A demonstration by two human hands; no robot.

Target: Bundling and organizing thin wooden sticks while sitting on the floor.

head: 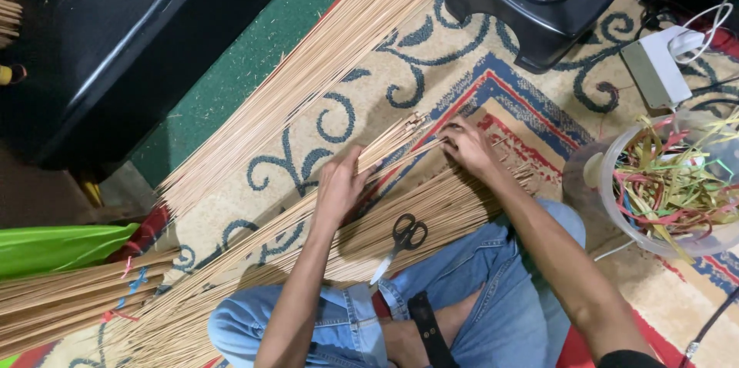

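Left hand (339,183): fingers curled over a thin bunch of sticks (385,148) running toward 1 o'clock; right hand (467,145): pinching the far tips of that bunch, which lies over the loose stick pile (323,249) across the lap, black-handled scissors (400,241) resting at the pile's 5 o'clock edge. Tied bundles (54,299) at 8 o'clock suggest some lots finished; the long untied spread (308,68) at 11 o'clock looks unsorted, a tub of coloured strips (673,183) at 3 o'clock.

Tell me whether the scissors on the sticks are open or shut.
Shut: the scissors lie flat on the sticks, blades together in one point, black handles side by side.
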